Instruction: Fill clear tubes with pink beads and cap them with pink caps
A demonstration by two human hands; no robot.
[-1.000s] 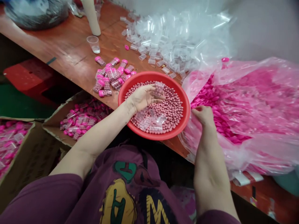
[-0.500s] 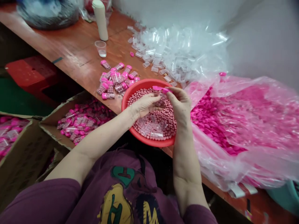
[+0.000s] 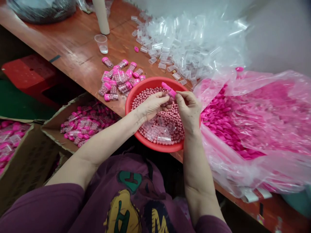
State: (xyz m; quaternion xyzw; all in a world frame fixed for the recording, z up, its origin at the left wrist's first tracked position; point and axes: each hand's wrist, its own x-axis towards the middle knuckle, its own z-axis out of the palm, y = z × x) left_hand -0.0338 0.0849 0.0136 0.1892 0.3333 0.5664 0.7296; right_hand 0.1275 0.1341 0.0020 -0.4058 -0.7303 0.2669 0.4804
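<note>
Above the red basin [image 3: 155,150] of pink beads [image 3: 145,97], my two hands meet. My left hand [image 3: 153,106] has its fingers closed around a small transparent bottle [image 3: 168,101], mostly covered by the fingers. At its mouth sits a bright pink cap [image 3: 172,93], its flap [image 3: 166,86] sticking up to the left. The thumb and fingers of my right hand [image 3: 190,108] pinch the cap from the right. Several transparent bottles [image 3: 164,137] lie on the beads in the basin's near part. Whether the cap is fully seated I cannot tell.
Capped bead-filled bottles [image 3: 119,77] lie left of the basin, with more in a cardboard box [image 3: 57,137] below. Transparent bottles [image 3: 170,48] are heaped behind. A plastic bag [image 3: 211,152] of pink caps [image 3: 218,119] lies at right. A plastic cup [image 3: 101,43] stands at back left.
My right hand has shifted slightly right and down. The pink cap has tilted, its flap now slanting upward, and it sits at the bottle's mouth. The view has moved a little.
</note>
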